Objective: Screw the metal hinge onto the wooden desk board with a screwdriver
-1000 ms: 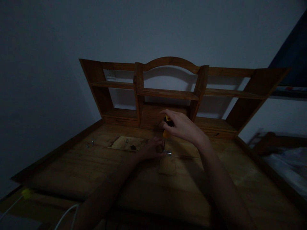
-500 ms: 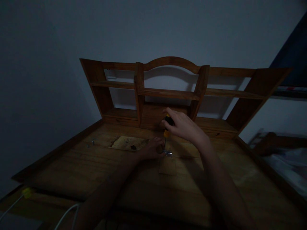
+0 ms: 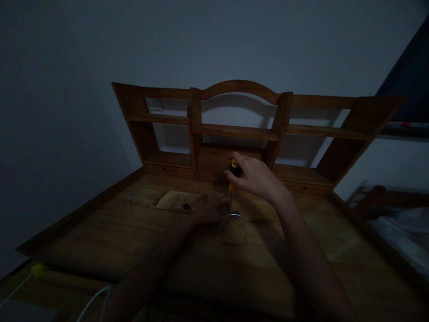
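A screwdriver [image 3: 232,185] with a yellow and black handle stands nearly upright in my right hand [image 3: 256,176], whose fingers wrap round the top of the handle. Its shaft points down at the left end of a small shiny metal hinge [image 3: 235,215] on the wooden desk top [image 3: 134,232]. My left hand [image 3: 214,208] rests on the wood beside the tip, fingers curled close to the hinge's left side. What those fingers pinch, if anything, is too dark and small to make out. Just in front of the hinge is a square wooden piece [image 3: 234,232].
A wooden shelf unit [image 3: 236,131] rises along the back of the desk. Left of my hands is a rectangular opening [image 3: 179,200] with a dark bit in it. Small metal pieces [image 3: 130,198] lie farther left. A white cable [image 3: 94,300] and a yellow object [image 3: 38,269] sit at the front left.
My right hand has shifted very slightly, turning a little on the screwdriver handle. The left hand and the hinge stay in place.
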`<state>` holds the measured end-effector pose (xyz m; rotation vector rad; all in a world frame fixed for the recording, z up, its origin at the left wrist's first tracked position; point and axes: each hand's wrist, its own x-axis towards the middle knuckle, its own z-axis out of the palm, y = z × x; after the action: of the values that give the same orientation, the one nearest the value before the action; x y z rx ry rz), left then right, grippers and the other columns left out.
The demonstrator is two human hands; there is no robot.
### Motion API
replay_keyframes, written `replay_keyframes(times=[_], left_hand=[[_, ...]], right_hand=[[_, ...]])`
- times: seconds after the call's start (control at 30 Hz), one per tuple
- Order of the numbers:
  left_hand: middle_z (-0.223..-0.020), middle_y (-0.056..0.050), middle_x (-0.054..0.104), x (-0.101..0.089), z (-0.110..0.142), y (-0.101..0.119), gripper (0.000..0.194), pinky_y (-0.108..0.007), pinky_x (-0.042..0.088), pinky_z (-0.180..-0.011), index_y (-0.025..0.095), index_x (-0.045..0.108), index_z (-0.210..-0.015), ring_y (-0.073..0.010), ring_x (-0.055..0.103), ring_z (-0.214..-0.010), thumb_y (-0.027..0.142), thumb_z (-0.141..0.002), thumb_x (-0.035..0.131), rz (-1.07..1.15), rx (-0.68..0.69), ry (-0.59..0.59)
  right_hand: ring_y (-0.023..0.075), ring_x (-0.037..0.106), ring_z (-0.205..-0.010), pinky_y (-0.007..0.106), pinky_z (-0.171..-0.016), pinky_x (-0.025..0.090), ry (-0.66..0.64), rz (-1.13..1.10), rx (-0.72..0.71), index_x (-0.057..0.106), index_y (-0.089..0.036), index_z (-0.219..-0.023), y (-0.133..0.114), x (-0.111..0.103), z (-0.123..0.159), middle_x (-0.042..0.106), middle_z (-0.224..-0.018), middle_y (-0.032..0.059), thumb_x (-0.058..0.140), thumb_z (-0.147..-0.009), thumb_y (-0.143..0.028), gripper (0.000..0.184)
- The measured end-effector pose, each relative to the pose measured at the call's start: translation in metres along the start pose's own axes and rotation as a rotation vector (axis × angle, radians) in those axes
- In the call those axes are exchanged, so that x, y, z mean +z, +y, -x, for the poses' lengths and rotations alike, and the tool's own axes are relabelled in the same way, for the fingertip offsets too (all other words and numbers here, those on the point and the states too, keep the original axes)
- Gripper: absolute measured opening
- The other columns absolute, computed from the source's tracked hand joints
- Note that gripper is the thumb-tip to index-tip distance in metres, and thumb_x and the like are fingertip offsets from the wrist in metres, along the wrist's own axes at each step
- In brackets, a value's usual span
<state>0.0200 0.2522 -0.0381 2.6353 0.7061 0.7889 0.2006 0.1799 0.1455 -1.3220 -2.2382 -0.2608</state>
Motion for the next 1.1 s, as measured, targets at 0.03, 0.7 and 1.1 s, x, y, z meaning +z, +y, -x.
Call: replay_keyframes(times=[0.03, 0.7, 1.1], left_hand=[[-0.118, -0.006, 0.056, 0.000, 0.000, 0.000, 0.033, -0.039, 0.042, -0.101, 0.020, 0.059, -0.105, -0.0241, 0.050, -0.114, 0.037, -0.079, 0.071, -0.006, -0.008, 0.000], [-0.121, -0.007, 0.056, -0.003, 0.000, 0.003, 0.033, -0.042, 0.041, -0.103, 0.020, 0.060, -0.105, -0.0250, 0.050, -0.115, 0.040, -0.080, 0.071, 0.029, -0.030, -0.023], [-0.119, -0.006, 0.056, -0.002, -0.001, 0.004, 0.032, -0.039, 0.040, -0.103, 0.019, 0.059, -0.107, -0.0241, 0.049, -0.115, 0.036, -0.082, 0.070, 0.013, 0.003, -0.010]], right_hand=[[0.0261, 0.062, -0.101, 0.036, -0.087, 0.044, -0.007, -0.015, -0.011, 0.049, -0.019, -0.126, 0.000, 0.000, 0.000, 0.066, -0.114, 0.0103, 0.050, -0.092, -0.035, 0.037], [0.0262, 0.064, -0.098, 0.036, -0.085, 0.045, -0.017, -0.032, -0.009, 0.053, -0.019, -0.122, -0.005, -0.005, 0.000, 0.069, -0.107, 0.0093, 0.045, -0.097, -0.047, 0.039], [0.0258, 0.062, -0.107, 0.038, -0.091, 0.043, -0.059, -0.078, 0.001, 0.048, -0.021, -0.128, -0.006, -0.006, 0.001, 0.066, -0.117, 0.0100, 0.039, -0.100, -0.045, 0.038]])
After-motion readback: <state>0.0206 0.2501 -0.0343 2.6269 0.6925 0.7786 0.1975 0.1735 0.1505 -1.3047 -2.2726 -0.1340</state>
